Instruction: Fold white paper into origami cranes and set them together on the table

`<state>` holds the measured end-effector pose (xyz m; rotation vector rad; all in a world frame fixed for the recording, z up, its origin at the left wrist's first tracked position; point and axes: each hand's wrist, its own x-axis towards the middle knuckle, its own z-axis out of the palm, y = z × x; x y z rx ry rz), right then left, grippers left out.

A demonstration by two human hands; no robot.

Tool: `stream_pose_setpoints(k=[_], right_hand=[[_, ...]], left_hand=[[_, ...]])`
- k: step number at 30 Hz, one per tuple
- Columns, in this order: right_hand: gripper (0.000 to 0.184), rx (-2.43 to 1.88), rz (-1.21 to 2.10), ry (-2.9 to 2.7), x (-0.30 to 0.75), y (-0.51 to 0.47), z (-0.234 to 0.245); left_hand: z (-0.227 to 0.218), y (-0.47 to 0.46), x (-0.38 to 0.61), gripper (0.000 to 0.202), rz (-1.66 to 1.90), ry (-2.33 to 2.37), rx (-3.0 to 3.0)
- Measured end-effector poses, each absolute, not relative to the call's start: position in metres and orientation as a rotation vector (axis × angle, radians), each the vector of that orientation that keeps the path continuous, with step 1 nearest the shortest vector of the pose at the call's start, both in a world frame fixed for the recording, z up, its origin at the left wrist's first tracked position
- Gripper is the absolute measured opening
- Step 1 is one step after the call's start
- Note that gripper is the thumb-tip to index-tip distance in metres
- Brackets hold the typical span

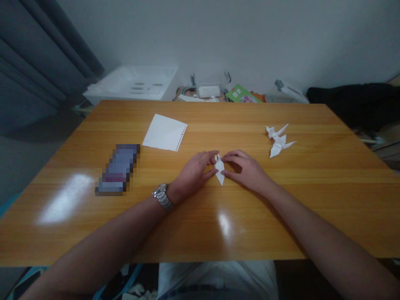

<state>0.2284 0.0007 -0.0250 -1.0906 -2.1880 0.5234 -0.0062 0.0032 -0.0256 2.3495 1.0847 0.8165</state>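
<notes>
Pale wall [218, 37] behind glossy wooden table [318, 166]

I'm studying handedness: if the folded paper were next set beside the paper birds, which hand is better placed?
Probably the right hand: its fingers are on the folded paper, and it is nearer the paper birds, which lie on its side. The left hand touches the paper too, but is farther from them.

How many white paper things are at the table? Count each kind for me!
Flat sheet: 1
Finished-looking cranes: 2
Folded piece between the hands: 1
Total: 4
</notes>
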Motion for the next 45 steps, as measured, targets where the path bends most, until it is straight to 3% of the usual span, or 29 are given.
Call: stream_pose_setpoints(k=[9, 16, 26, 45], right_hand=[[0.031, -1.087, 0.552, -2.177, 0.2296, 0.0013, -0.0265], [0.027, -1.093, 0.535, -2.186, 0.2285, 0.0005, -0.0249], [0.029, -1.040, 0.511, -2.179, 0.2272, 0.0007, -0.0251], [0.008, -1.011, 0.577, -2.143, 0.2279, 0.0014, -0.0266]], left_hand=[[-0.0236, 0.0059, -0.0075, 0.021, 0.787, 1.009, 2.342], [-0.0177, 0.0034, -0.0064, 0.027, 0.807, 1.027, 2.304], [-0.0244, 0.0066, -0.0050, 0.021, 0.872, 0.931, 2.360], [-0.0186, 0.0035, -0.0067, 0.011, 0.813, 1.067, 2.327]])
